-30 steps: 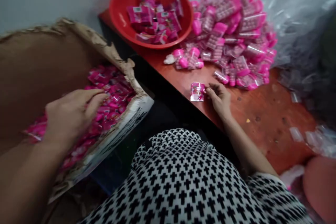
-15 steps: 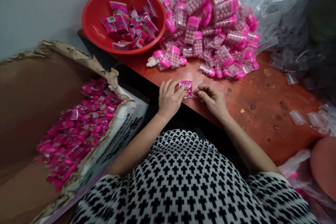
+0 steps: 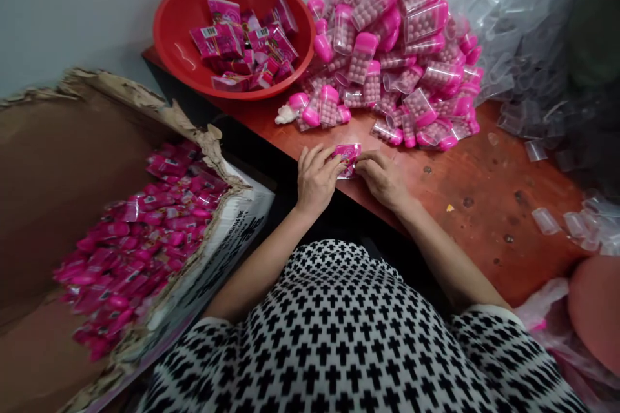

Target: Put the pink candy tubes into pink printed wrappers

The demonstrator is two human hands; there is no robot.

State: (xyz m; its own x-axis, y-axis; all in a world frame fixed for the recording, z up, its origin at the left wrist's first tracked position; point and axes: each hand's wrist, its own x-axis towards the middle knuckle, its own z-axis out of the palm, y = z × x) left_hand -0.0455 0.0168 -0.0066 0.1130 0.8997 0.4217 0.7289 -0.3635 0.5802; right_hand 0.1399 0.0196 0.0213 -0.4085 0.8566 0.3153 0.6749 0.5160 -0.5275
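A small shiny pink printed packet point(image 3: 347, 155) lies at the near edge of the red-brown table point(image 3: 436, 197). My left hand point(image 3: 316, 177) has its fingers closed on the packet's left side. At the packet's right edge, my right hand point(image 3: 383, 179) pinches with thumb and fingertips, which partly cover that edge. Beyond my hands is a heap of clear tubes with pink caps point(image 3: 414, 100), filled with pinkish beads. A few capped tubes point(image 3: 328, 106) lie just behind the packet, beside a crumpled white scrap point(image 3: 285, 114).
A red bowl point(image 3: 169, 32) at the back left holds similar pink packets. On my left stands a torn cardboard box point(image 3: 232, 206) full of wrapped pink tubes. Clear tubes without caps point(image 3: 546, 221) lie at right, and a big transparent pile point(image 3: 523, 45) rises behind. A pink round surface point(image 3: 595, 310) is at lower right.
My right hand has moved left from beside the packet and now grips its right edge. My left hand stays on the packet. The whole view has shifted slightly.
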